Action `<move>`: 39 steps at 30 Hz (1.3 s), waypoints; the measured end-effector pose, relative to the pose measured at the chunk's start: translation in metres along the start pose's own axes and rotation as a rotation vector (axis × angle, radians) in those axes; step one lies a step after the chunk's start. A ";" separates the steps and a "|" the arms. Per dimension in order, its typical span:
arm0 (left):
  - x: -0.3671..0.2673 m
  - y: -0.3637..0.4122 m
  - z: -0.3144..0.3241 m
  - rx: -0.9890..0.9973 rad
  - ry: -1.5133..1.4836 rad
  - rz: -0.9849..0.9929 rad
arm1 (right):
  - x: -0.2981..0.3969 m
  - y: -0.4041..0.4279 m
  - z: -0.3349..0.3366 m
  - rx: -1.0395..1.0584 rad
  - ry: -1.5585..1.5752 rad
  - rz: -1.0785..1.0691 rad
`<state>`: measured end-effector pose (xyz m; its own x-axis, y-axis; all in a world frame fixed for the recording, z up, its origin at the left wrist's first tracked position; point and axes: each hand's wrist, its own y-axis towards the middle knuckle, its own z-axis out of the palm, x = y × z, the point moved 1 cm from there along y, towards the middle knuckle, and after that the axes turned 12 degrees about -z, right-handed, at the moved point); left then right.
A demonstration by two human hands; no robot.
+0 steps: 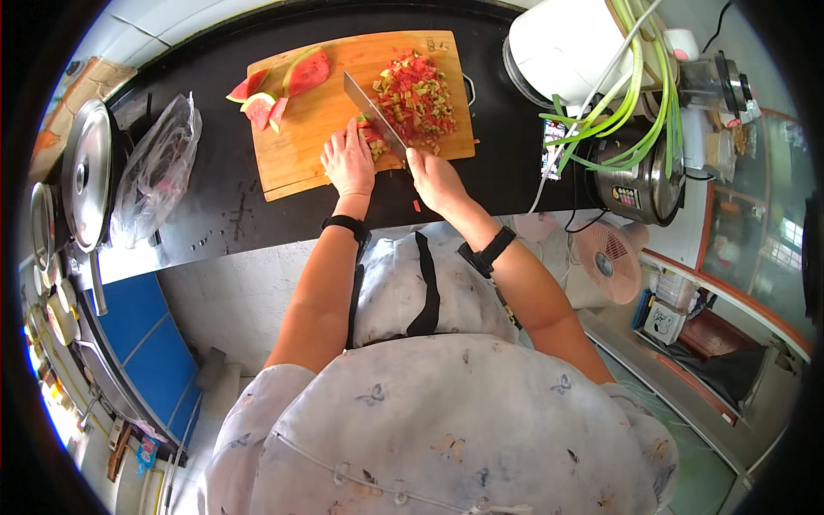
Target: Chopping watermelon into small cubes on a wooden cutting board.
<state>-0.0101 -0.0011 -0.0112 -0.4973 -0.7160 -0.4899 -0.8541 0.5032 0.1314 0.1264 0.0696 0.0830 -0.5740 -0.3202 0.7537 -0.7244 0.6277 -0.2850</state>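
Observation:
My right hand [439,183] grips the handle of a cleaver [376,111], whose broad blade slants across a wooden cutting board [296,154]. My left hand [351,158] holds partly cut watermelon pieces [375,143] against the board, just left of the blade; its fingers partly hide them. To the right of the blade lies a heap of finely diced red and pale-green watermelon [415,96]. A larger watermelon wedge [308,72] and smaller watermelon chunks [261,109] rest near the board's far left corner.
A clear plastic bag [158,167] and a lidded pan [87,174] stand on the black countertop [219,161] at left. At right are a white appliance [553,48], green onions [627,116], a phone [552,148], a cable and a dark cooker [634,180]. A pink fan [605,261] stands below.

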 end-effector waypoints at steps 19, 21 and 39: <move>-0.002 -0.001 0.002 0.005 0.060 -0.014 | -0.001 0.024 0.003 -0.090 -0.186 -0.181; -0.002 -0.006 0.001 0.022 0.082 -0.013 | -0.001 0.019 0.015 -0.102 -0.191 -0.165; 0.008 0.004 -0.017 0.158 -0.060 -0.062 | 0.007 0.035 -0.007 0.120 -0.040 0.068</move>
<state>-0.0198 -0.0127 0.0003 -0.4301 -0.7203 -0.5443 -0.8459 0.5322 -0.0358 0.0994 0.0945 0.0826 -0.6363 -0.3098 0.7065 -0.7225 0.5602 -0.4052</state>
